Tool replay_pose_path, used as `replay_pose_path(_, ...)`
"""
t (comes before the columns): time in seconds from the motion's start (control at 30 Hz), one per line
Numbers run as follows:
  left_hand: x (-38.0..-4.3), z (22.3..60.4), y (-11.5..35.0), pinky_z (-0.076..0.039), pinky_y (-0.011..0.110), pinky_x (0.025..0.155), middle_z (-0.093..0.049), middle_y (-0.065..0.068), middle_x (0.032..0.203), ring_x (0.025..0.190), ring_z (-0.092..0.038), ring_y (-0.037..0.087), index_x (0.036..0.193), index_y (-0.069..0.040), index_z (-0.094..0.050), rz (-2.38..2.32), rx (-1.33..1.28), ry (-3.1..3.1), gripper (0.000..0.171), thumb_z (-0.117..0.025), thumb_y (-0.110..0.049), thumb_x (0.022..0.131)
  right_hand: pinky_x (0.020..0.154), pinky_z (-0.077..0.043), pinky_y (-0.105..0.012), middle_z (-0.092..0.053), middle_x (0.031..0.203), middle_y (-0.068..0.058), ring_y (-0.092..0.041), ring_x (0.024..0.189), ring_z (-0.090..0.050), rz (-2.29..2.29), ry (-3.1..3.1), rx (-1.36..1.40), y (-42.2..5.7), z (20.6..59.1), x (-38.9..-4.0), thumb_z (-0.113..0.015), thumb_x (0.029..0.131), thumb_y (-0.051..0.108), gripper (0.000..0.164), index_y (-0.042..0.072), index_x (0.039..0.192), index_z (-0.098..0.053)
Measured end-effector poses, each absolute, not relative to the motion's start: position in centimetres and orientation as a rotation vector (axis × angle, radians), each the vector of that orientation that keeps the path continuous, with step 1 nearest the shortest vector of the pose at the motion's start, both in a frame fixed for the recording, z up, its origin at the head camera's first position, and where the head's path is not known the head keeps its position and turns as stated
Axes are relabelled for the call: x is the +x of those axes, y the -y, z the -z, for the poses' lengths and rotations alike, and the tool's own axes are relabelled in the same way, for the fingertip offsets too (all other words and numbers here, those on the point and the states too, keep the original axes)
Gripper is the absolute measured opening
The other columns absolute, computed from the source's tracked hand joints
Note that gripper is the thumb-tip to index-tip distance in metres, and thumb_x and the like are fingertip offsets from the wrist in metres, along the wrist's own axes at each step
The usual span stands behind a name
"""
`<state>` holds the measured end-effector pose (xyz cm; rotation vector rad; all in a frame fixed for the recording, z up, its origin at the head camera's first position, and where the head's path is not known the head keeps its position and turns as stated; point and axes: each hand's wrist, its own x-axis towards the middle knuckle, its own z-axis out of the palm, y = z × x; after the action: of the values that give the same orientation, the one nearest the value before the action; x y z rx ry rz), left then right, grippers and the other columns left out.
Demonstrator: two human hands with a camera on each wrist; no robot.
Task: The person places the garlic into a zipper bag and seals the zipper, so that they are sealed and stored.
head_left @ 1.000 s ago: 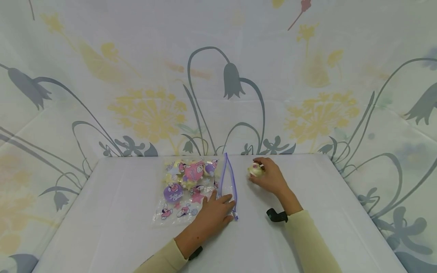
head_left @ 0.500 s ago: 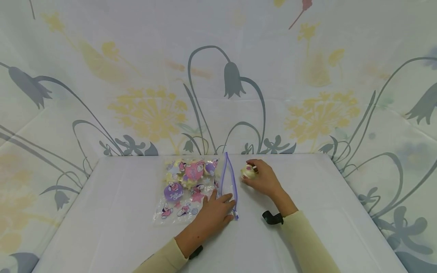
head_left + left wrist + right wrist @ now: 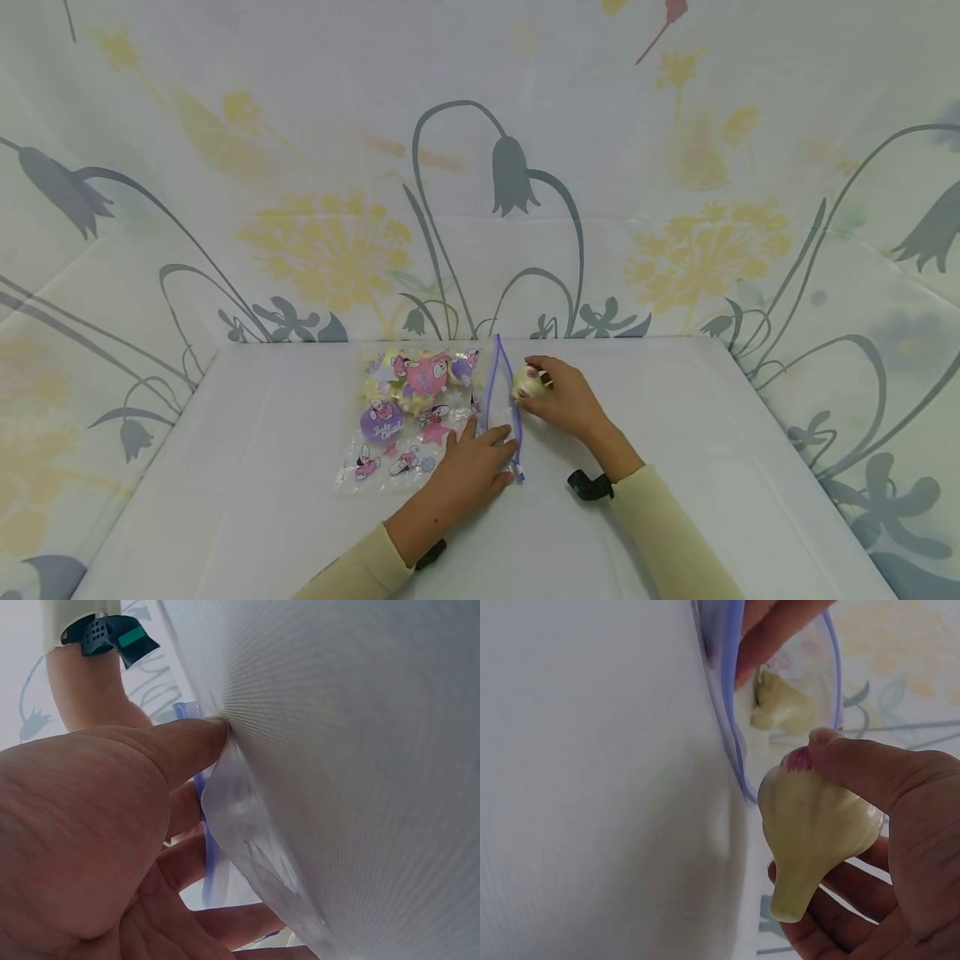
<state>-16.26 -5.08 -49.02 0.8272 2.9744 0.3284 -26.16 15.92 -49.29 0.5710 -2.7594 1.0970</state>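
A clear plastic zip bag (image 3: 433,435) with pink and purple prints lies flat, its purple-edged mouth (image 3: 517,417) parted and facing right. Pale garlic bulbs (image 3: 784,705) show inside it. My left hand (image 3: 471,467) rests on the bag beside the mouth, fingers spread; the left wrist view has its thumb (image 3: 196,746) touching the bag's edge. Between thumb and fingers, my right hand (image 3: 568,404) holds a garlic bulb (image 3: 817,814) with a purple patch, stem pointing down in the right wrist view. This bulb is right at the bag's mouth; whether it touches the edge I cannot tell.
A white cloth covers the table (image 3: 247,450). Behind it hangs a floral-printed curtain (image 3: 480,275), which also runs along both sides. A dark wrist camera (image 3: 590,485) sits on the right wrist.
My right hand has moved left with the garlic bulb, from a short way off up to the bag's mouth. The left hand and the bag have stayed in place.
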Motion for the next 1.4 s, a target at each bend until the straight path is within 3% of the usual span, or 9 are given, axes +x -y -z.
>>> replay_pose_path(0.43,-16.3,49.1,5.0,-0.049,0.072,0.102,-0.059,0.002,0.154,0.144,-0.047,0.052,0.143,-0.021,-0.068,-0.321,0.826,-2.980,0.046,-0.075,-0.036,0.100,0.096,-0.059,-0.049,-0.071,0.128,-0.017,-0.033,0.109,-0.072,-1.118,2.720,0.672,-15.1,49.5,-25.8,-0.088,0.088,0.016,0.066,-0.001,0.145,-0.060)
replay_pose_path(0.77,-16.2,49.1,5.1,-0.049,0.072,0.101,-0.059,0.003,0.153,0.144,-0.048,0.052,0.143,-0.021,-0.069,-0.318,0.830,-2.990,0.046,-0.075,-0.036,0.100,0.094,-0.061,-0.045,-0.073,0.125,-0.013,-0.029,0.106,-0.074,-1.127,2.705,0.683,-14.9,49.6,-25.9,-0.086,0.091,0.015,0.055,0.006,0.141,-0.066)
replay_pose_path(1.4,-16.4,49.2,5.1,-0.050,0.072,0.100,-0.059,0.002,0.154,0.144,-0.047,0.053,0.142,-0.021,-0.070,-0.312,0.842,-2.982,0.046,-0.075,-0.037,0.100,0.090,-0.062,-0.039,-0.069,0.120,-0.013,-0.027,0.103,-0.074,-1.217,2.637,0.789,-14.0,50.9,-26.6,-0.081,0.093,0.006,0.045,0.006,0.135,-0.066)
